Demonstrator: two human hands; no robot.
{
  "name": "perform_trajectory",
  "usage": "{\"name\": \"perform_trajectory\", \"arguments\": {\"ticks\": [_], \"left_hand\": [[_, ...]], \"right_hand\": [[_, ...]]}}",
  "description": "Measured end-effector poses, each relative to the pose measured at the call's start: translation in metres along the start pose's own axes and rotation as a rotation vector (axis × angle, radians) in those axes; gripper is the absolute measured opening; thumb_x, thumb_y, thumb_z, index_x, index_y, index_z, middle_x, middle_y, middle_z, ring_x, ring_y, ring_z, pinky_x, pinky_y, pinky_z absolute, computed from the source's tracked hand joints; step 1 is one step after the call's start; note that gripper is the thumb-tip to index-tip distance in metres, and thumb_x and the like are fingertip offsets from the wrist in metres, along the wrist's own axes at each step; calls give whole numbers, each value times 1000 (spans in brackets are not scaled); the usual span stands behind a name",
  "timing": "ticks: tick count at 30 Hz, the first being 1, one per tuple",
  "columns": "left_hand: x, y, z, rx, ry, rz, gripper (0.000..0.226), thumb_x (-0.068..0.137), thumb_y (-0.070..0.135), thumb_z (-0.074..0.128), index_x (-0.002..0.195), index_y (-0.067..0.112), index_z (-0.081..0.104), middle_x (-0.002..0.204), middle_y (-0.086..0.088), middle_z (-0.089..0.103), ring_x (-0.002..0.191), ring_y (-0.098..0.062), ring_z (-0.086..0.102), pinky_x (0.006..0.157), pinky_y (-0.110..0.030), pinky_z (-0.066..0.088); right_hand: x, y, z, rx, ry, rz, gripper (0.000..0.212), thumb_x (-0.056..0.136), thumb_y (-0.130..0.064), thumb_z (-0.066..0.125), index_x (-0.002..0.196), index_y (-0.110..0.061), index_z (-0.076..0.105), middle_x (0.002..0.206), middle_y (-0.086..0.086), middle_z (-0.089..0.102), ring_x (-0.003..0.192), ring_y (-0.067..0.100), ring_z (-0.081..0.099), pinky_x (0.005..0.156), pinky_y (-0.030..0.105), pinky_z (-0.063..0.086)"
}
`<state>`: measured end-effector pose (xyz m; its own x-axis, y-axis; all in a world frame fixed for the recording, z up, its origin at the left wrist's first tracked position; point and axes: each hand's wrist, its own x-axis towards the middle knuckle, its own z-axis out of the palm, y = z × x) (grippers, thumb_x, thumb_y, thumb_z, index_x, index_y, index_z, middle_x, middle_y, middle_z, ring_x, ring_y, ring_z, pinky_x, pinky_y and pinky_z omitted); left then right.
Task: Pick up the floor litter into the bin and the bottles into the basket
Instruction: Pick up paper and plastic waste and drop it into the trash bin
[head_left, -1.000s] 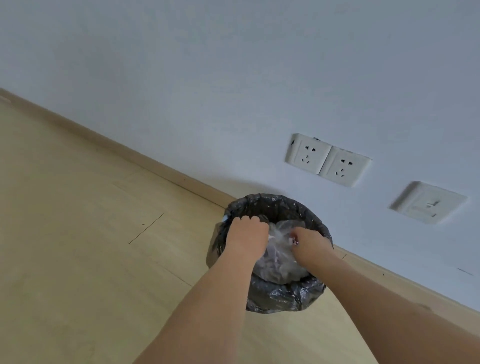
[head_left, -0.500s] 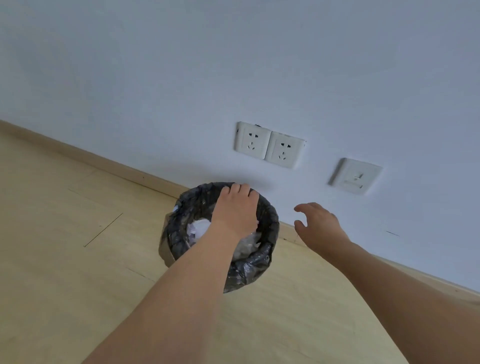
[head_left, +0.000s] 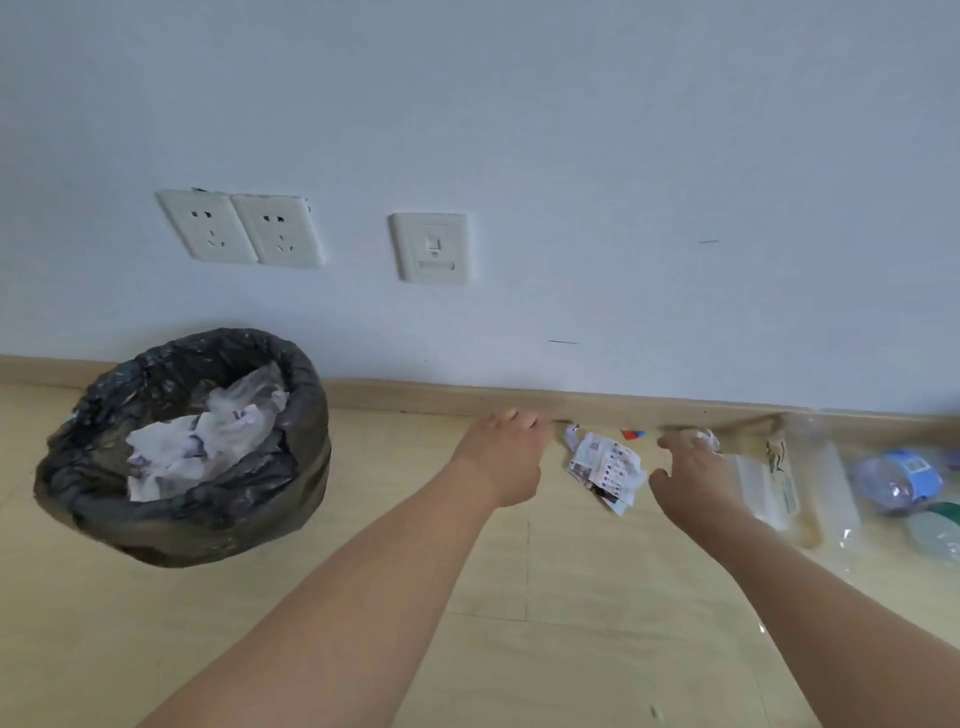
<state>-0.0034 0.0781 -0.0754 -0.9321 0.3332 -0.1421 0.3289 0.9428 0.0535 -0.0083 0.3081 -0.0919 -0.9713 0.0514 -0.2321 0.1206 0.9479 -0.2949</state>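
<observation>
Wood floor (head_left: 156, 649) meets a pale wall (head_left: 571, 130) with sockets (head_left: 241, 227). Left hand (head_left: 506, 457) and right hand (head_left: 693, 475) hover empty, fingers loose, flanking crumpled paper (head_left: 605, 470).

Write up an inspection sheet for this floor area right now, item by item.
Surface: pale wood-look floor, skirting board along the wall.
Job's things: bin lined with a black bag, crumpled paper and plastic inside; printed crumpled paper on the floor between the hands; clear plastic wrapper and blue-labelled plastic bottle at the right. No basket in view.
Clutter: small red and blue scrap by the skirting.
Grips: left hand and right hand both held over the floor, holding nothing.
Cables: nothing seen.
Surroundings: white wall, double socket, single wall plate.
</observation>
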Motion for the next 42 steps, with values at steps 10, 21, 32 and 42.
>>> {"name": "perform_trajectory", "arguments": {"ticks": [10,21,32,42], "left_hand": [[86,67,67,-44,-379,-57,72,91,14,46,154,23,12,160,0,17,116,-31,54,80,-39,46],[79,71,102,199,-356,-41,80,95,36,48,156,18,0,94,-6,57,74,-25,52,60,-32,37],[77,74,115,39,-399,-168,32,93,35,39,103,17,63,67,8,46,56,-7,43,39,-14,34],[66,61,99,214,-385,-81,21,90,4,51,103,11,66,94,-5,65,85,-28,63,60,-28,39]], "right_hand": [[64,78,44,-8,-182,12,58,89,-9,42,144,-21,33,146,3,35,131,26,36,102,37,39],[135,65,72,-56,-58,-122,44,93,-9,42,133,-26,47,132,0,46,118,24,46,90,33,40],[148,61,93,-91,66,-122,18,94,-7,44,108,-11,53,116,6,50,106,28,45,72,32,34],[138,37,101,147,24,26,33,81,10,39,107,-3,54,109,16,52,98,32,47,71,31,34]]}}
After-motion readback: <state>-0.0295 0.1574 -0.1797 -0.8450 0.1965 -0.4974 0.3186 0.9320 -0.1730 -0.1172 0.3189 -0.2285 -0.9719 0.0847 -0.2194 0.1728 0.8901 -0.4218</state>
